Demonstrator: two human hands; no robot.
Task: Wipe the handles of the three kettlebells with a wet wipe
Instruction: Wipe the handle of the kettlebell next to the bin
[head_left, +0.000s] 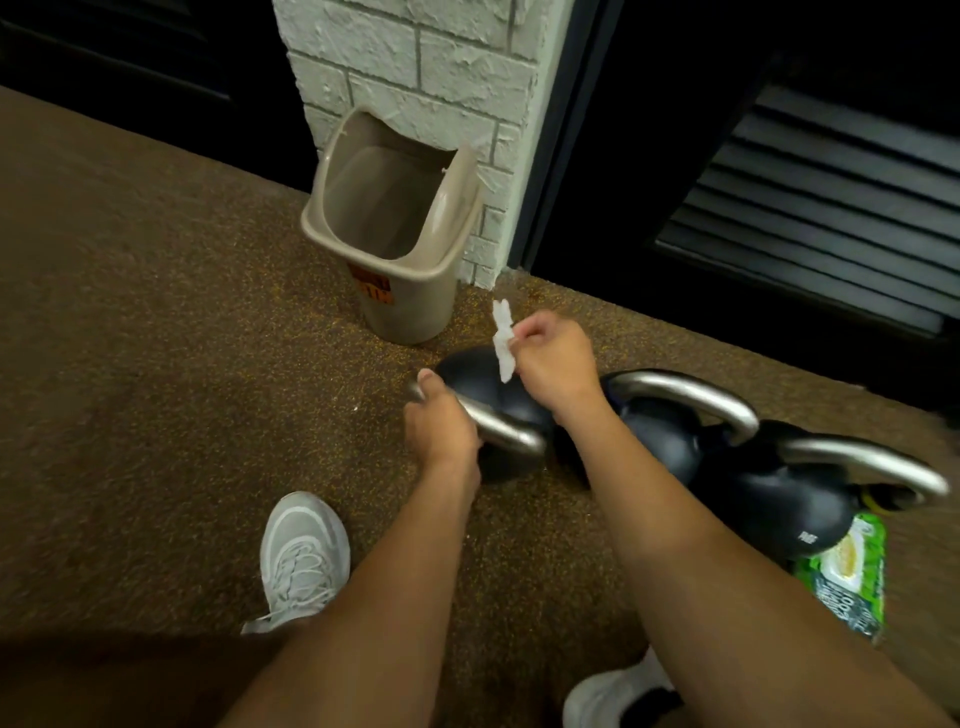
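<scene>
Three kettlebells sit in a row on the speckled floor (156, 312), black with silver handles. The left hand (439, 426) grips the handle of the leftmost kettlebell (498, 400), fingers curled round it. The right hand (556, 358) pinches a crumpled white wipe (503, 338) above that kettlebell. The middle kettlebell (660, 436) and right kettlebell (789, 499) stand just beside. A green wipe pack (847, 577) lies by the right kettlebell; a beige bin (395, 234) stands against the brick pillar (415, 62).

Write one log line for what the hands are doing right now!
left hand: grips leftmost kettlebell handle | right hand: pinches wet wipe above it | bin: open, beyond
</scene>
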